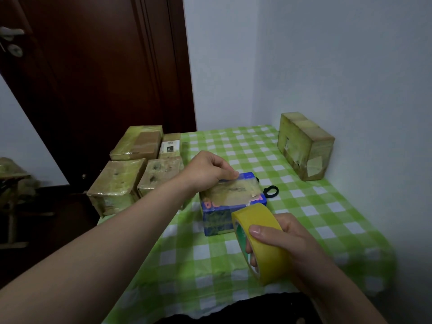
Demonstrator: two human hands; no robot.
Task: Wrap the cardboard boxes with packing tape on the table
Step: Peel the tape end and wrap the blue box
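Observation:
A small blue box (211,222) stands in the middle of the green checked table (315,206). A strip of clear yellowish tape (233,191) runs across its top. My left hand (208,170) pinches the far end of that strip at the box's back edge. My right hand (287,246) grips a yellow roll of packing tape (264,242) just in front of the box, thumb on the roll's outer face, fingers through the core. The strip leads from the roll onto the box.
Several taped cardboard boxes (117,183) are stacked at the table's left edge. Another taped box (304,146) stands against the wall at the back right. A black ring-handled tool (271,191) lies behind the blue box. A dark door (93,78) is behind.

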